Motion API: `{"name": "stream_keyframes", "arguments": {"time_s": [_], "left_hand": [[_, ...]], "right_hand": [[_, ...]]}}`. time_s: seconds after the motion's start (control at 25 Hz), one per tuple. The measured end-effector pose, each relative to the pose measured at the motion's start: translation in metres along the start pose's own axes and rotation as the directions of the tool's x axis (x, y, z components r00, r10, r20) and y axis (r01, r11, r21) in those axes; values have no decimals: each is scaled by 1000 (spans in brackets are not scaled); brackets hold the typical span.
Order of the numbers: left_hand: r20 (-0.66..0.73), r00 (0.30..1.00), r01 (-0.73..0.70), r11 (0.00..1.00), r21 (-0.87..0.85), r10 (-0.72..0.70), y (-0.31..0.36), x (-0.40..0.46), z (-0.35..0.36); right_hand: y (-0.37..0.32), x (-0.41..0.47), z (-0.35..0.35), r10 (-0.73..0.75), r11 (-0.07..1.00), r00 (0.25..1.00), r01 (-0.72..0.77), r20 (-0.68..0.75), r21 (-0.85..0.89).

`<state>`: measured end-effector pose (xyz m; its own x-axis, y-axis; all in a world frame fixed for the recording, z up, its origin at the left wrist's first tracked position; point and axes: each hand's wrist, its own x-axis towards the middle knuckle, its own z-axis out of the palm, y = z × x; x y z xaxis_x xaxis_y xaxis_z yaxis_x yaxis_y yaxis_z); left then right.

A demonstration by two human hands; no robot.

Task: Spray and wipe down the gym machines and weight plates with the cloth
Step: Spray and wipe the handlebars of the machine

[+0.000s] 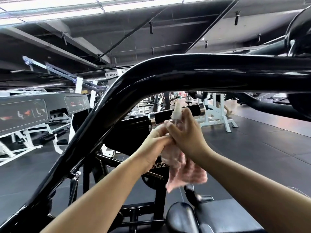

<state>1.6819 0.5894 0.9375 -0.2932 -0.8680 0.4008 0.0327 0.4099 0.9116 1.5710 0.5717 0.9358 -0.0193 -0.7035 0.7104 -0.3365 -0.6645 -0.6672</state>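
Meeting in front of the chest, two hands share one pink cloth (183,167) and one small spray bottle (176,113). The right hand (185,132) curls round the bottle with its white nozzle uppermost, while the left hand (156,140) grips the cloth, knuckles touching the right wrist; the cloth hangs below both. Both forearms reach up and forward. One thick black machine frame tube (151,76) arches just above the hands, a chrome-capped handle (176,113) behind them, one weight plate (156,179) beneath, and open dark floor (252,148) to the right.
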Motion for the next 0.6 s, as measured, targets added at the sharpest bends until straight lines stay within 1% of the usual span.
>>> {"name": "stream_keyframes", "arguments": {"time_s": [0.04,0.12,0.2,0.28,0.36,0.44,0.48,0.52,0.56,0.6], "left_hand": [[-45,999,-15,1000,27,16,3,1,-2],[-105,993,-35,987,157,52,7,3,-8],[-131,987,-57,964,261,93,10,5,-10],[-150,982,-74,966,248,114,13,8,-8],[-167,978,-83,967,241,126,14,15,-12],[-240,965,-38,963,265,104,20,22,-18],[-287,951,-34,963,268,113,24,25,-21],[-344,927,-39,950,309,150,27,29,-26],[-391,899,-32,919,392,198,32,31,-31],[-418,875,10,857,516,242,36,33,-37]], "right_hand": [[0,3,0,-38,999,999,38,-4,-9],[1,10,2,-122,992,992,121,-14,-18],[1,16,8,-160,987,987,160,-16,3],[1,21,14,-189,982,982,189,-12,4],[-2,26,19,-262,964,965,260,-18,-47],[-7,32,22,-367,929,929,363,-44,-71],[-11,37,23,-396,917,917,392,-49,-81],[-15,42,23,-400,913,916,395,-39,-99],[-19,49,23,-374,920,927,369,-19,-134],[-20,57,22,-337,926,942,332,5,-178]]}}
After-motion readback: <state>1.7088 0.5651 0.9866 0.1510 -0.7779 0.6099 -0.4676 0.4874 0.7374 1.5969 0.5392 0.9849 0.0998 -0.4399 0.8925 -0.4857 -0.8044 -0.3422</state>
